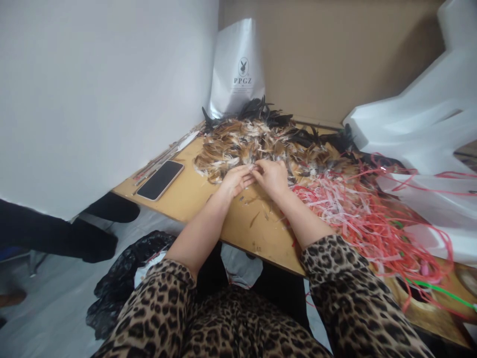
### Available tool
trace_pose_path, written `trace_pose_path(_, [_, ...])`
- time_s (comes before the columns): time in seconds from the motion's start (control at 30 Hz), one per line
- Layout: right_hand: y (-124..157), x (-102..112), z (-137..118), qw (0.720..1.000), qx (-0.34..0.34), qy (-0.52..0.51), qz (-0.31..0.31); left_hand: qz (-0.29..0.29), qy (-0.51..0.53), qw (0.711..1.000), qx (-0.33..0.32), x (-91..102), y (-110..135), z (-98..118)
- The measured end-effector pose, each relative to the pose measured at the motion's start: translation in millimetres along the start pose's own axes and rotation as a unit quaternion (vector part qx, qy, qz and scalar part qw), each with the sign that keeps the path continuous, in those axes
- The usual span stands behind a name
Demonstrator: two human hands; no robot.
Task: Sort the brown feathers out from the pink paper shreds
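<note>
A heap of brown, white and black feathers [257, 141] covers the far part of a wooden table [194, 199]. My left hand [235, 180] and my right hand [273, 175] meet at the near edge of the heap, fingertips touching. Both hands have their fingers curled and pinched together on a small feather piece between them, too small to make out clearly. A few loose feather bits lie on the table just below the hands. My sleeves are leopard print.
A black phone [160, 180] lies face down at the table's left, beside thin sticks [167, 154]. Red and pink strips [357, 214] pile up on the right. A white paper bag [236, 69] stands behind, white foam [421, 119] at right, a black plastic bag [122, 278] below.
</note>
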State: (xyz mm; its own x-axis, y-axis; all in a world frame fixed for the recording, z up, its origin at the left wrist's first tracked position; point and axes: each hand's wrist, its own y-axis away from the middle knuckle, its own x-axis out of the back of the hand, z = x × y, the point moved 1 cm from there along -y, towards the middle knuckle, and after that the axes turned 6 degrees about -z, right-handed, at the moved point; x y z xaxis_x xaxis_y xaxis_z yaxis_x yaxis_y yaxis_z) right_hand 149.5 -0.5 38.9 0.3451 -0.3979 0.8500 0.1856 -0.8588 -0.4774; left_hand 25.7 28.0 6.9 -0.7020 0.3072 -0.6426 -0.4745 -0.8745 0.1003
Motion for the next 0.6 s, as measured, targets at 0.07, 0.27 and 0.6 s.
trace_pose_path(0.07, [-0.3,0.1,-0.1,1.000,-0.011,-0.017,-0.001,-0.001,-0.013,1.000,-0.001,-0.2,0.1,-0.2])
trace_pose_path(0.27, [-5.4,1.8,4.6,0.996,-0.005,-0.088,-0.020,0.059,-0.042,0.992,-0.103,0.7,0.2,9.0])
trace_pose_path(0.6, [-40.7,2.0,-12.9,0.991,0.069,0.021,-0.110,0.215,0.044,0.929,-0.298,21.1,-0.7,42.2])
